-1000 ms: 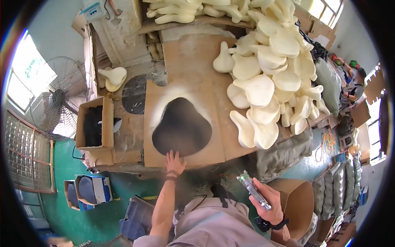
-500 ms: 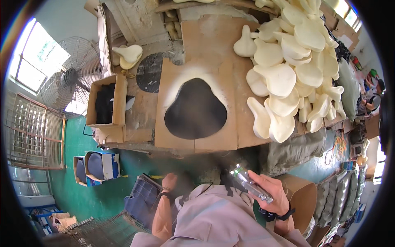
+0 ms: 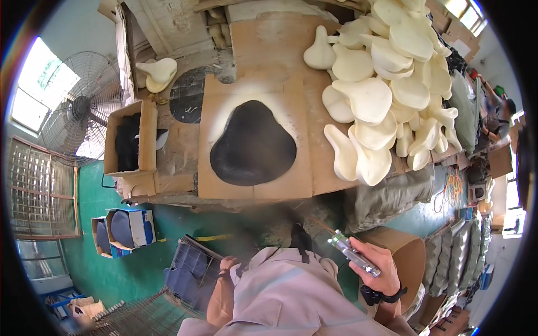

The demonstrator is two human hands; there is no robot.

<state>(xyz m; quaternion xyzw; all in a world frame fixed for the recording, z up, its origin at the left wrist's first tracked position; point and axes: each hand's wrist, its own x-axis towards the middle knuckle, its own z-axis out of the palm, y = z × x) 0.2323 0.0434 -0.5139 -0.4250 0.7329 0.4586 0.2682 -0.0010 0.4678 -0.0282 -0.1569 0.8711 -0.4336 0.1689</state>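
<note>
My right hand grips a slim silver spray gun, held low in front of my chest with its nozzle up and to the left. My left hand hangs at my side over a dark wire crate, and its fingers are too hidden to read. On the workbench lies a cardboard sheet with a black pear-shaped sprayed patch at its middle. A heap of cream foam saddle-shaped pads fills the bench's right side.
An open carton holding black pieces sits at the bench's left end, with two more cream pads behind it. A standing fan and blue boxes are at the left. A brown cardboard bin stands beside my right arm. Another person sits far right.
My left hand has left the bench edge and dropped to my side by the crate. I have stepped back from the bench, and the spray gun stays in my right hand.
</note>
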